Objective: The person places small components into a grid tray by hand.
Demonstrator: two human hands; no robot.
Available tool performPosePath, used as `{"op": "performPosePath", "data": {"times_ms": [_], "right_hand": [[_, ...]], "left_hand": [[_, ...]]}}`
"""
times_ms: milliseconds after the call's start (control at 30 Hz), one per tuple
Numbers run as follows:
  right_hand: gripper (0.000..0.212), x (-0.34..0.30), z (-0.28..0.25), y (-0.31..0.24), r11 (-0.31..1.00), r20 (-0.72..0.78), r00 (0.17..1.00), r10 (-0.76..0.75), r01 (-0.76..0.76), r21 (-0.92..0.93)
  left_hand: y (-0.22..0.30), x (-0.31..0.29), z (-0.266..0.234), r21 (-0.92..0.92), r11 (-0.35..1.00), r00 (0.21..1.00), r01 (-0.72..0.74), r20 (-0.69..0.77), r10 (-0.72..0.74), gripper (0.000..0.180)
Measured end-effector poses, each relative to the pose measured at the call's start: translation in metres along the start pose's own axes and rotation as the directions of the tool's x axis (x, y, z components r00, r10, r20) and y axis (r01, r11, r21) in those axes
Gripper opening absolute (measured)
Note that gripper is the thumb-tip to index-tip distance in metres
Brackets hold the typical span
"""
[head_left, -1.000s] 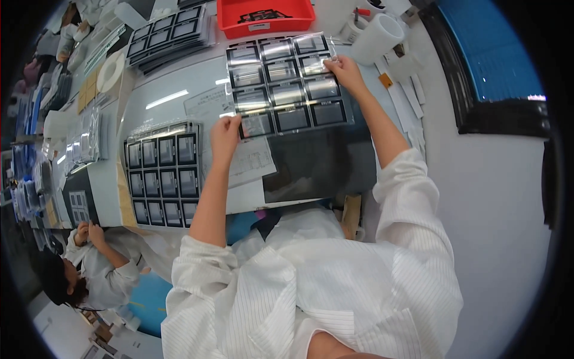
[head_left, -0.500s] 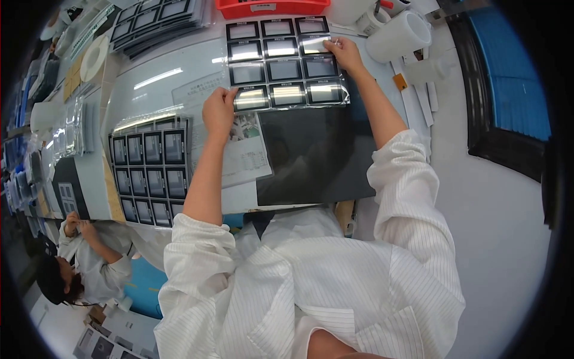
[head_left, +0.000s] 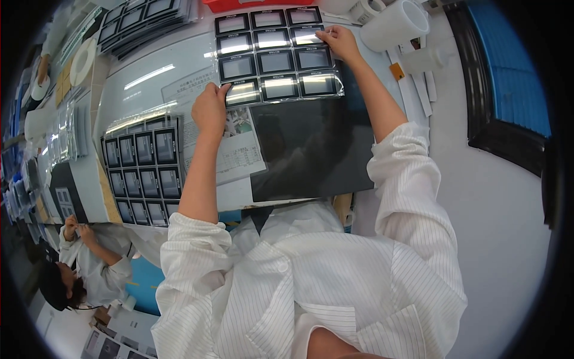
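Note:
A clear plastic sheet of several black-framed rectangular panels (head_left: 275,58) is stretched between my two hands, over the far part of the table and the far edge of a black mat (head_left: 311,152). My left hand (head_left: 209,109) pinches its near left corner between thumb and fingers. At the right edge, farther up, my right hand (head_left: 341,43) grips it the same way. Bright light reflections cross the panels. Left of my left forearm lies a stack of similar panel sheets (head_left: 142,164). A printed paper (head_left: 242,155) lies beside the mat, partly under my left wrist.
Another pile of panel sheets (head_left: 149,21) sits at the far left, near a red bin (head_left: 260,5). White cylindrical containers (head_left: 391,27) stand at the far right, with an orange piece (head_left: 396,72) nearby. A co-worker (head_left: 95,263) handles something small at the lower left.
The view has shifted slightly, so the table and sheet appear a little farther left and up. Both my hands keep their grip on the panel sheet.

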State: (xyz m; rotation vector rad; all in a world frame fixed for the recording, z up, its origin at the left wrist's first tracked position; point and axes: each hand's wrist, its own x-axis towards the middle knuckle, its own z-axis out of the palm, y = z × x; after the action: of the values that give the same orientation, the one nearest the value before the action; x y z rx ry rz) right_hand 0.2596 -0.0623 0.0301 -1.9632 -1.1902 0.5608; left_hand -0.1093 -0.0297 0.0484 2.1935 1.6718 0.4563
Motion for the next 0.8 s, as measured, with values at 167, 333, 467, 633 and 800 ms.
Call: {"op": "performPosePath", "data": {"times_ms": [167,333,467,633,800], "right_hand": [[0.038,-0.006,0.002,-0.005,1.000,-0.018,1.000,0.011,-0.011,-0.022],[0.038,-0.007,0.000,-0.009,0.999,0.000,1.000,0.006,-0.006,-0.044],[0.040,-0.007,0.000,-0.014,0.998,0.014,1.000,0.028,-0.027,-0.058],[0.051,-0.014,0.005,-0.012,0.896,-0.149,0.989,-0.019,-0.049,-0.441],[0.047,-0.048,-0.003,-0.020,0.811,0.085,0.990,0.112,-0.041,-0.584]], "left_hand": [[0.000,-0.005,0.000,0.035,0.999,1.000,0.022,0.008,-0.023,0.040],[0.001,-0.008,0.000,-0.002,1.000,1.000,0.023,-0.006,-0.023,0.040],[0.003,-0.007,-0.005,0.040,0.999,0.999,0.032,0.028,-0.034,0.037],[0.011,-0.008,-0.004,0.161,0.987,0.999,-0.020,-0.025,0.025,0.035],[-0.008,-0.013,0.012,0.347,0.926,0.933,-0.151,-0.261,0.249,0.026]]}}
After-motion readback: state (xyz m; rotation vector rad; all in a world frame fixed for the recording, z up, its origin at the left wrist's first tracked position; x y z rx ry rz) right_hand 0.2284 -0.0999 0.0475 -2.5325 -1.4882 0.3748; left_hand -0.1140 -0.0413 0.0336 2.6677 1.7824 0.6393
